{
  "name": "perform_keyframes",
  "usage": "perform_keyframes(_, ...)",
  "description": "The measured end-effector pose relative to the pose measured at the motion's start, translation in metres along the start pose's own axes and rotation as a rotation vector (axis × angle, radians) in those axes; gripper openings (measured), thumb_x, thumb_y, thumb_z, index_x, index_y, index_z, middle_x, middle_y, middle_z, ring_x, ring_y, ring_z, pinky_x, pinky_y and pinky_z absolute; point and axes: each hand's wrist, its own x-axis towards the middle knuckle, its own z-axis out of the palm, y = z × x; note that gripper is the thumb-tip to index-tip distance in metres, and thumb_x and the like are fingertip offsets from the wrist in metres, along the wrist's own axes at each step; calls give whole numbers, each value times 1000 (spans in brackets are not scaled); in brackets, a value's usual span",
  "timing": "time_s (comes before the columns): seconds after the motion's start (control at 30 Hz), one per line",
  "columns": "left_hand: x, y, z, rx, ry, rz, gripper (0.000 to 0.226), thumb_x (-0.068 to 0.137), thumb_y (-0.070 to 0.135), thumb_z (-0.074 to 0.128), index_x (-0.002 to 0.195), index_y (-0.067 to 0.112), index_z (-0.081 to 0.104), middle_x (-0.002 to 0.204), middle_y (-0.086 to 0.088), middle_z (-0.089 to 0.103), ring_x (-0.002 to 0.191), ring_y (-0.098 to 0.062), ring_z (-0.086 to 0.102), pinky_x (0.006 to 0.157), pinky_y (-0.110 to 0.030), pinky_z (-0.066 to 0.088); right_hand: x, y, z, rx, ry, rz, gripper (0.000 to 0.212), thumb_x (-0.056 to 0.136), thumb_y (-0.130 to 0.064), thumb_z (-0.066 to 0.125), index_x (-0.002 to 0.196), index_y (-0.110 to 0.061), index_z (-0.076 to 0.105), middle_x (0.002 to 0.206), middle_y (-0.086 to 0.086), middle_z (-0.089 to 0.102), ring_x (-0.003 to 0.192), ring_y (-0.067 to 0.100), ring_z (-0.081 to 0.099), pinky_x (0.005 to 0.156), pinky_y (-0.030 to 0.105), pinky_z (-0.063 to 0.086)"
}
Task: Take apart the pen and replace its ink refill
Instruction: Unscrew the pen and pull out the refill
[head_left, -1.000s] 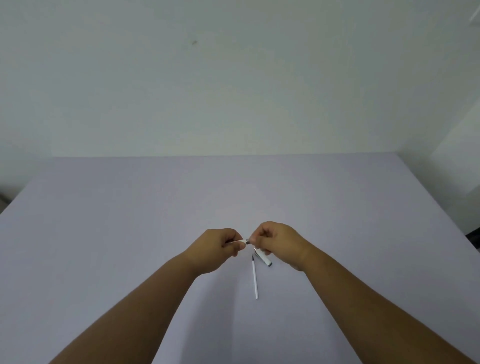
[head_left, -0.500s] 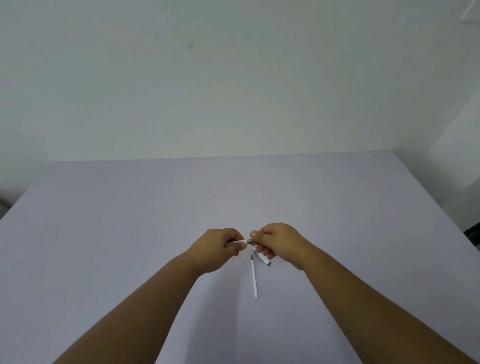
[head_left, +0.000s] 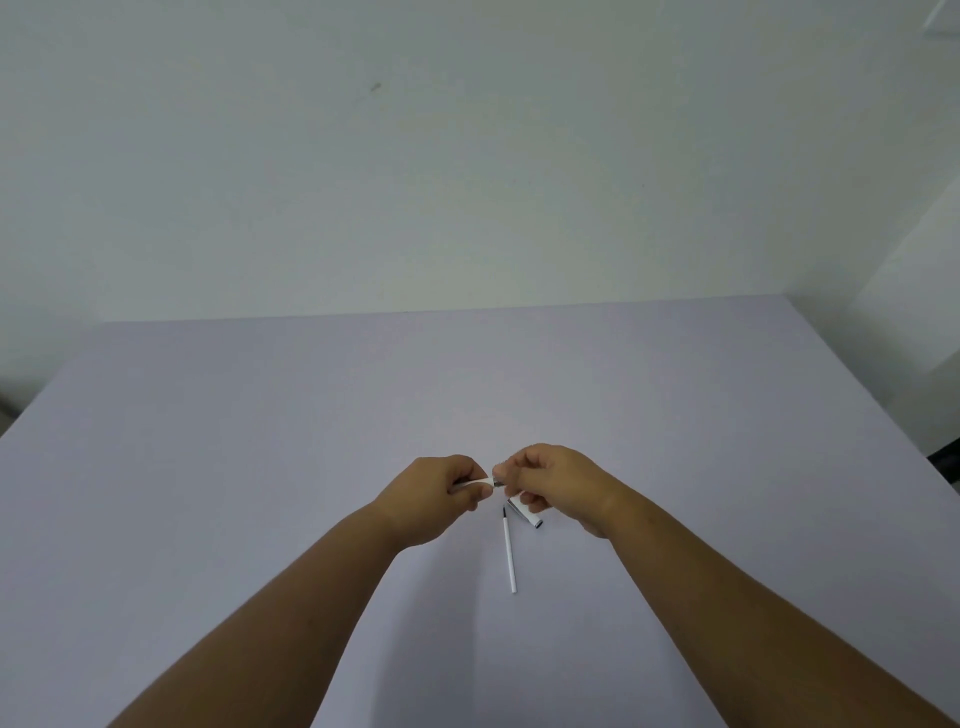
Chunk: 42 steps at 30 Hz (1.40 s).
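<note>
My left hand (head_left: 441, 493) is closed around a white pen barrel (head_left: 475, 484), most of which is hidden in the fist. My right hand (head_left: 550, 480) pinches the barrel's small dark tip end (head_left: 497, 483) between thumb and fingers. Both hands meet just above the table. Under my right hand lies a short white cap piece (head_left: 525, 514) with a dark end. A thin white ink refill (head_left: 509, 553) with a dark tip lies on the table just below the hands, pointing away from me.
The work surface is a pale lilac table (head_left: 260, 441) with its far edge against a plain white wall (head_left: 467, 156). The table's right edge runs diagonally at the right, with a dark gap (head_left: 945, 462) beyond it.
Both hands stay closed on the pen in the same spot. The right hand's fingers have shifted slightly around the tip end. The refill and cap piece on the table have not moved.
</note>
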Motion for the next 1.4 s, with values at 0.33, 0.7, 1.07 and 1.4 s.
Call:
perform_keyframes(0.33,-1,1,0,-19,-4,-14,17,93,35,54,86,22,62,80,6,63,54,-4,45,52,-18,36,-1,-2,0,-21,38,7,20,88,-34,62,84,-15,68,76,-2,66,70,14,58,72,27,51)
perform_keyframes(0.7,0,0,-5,-63,-8,-35,11,94,34,53,89,28,61,86,4,67,59,-5,45,54,-17,37,1,3,-7,56,82,-71,12,85,-8,65,85,-19,66,83,-3,65,74,9,59,71,20,48)
perform_keyframes(1.07,7,-7,-2,-192,-59,-130,18,97,33,45,108,31,60,82,0,58,55,1,49,52,-15,37,19,7,-18,244,302,-20,17,79,1,59,72,-14,63,74,2,60,68,14,53,65,25,46)
perform_keyframes(1.4,25,-34,17,-292,-65,-235,17,97,33,45,106,32,60,77,2,57,54,-4,44,54,-16,38,57,87,0,-335,381,109,10,83,-12,62,77,-20,61,90,3,64,80,14,54,67,19,38)
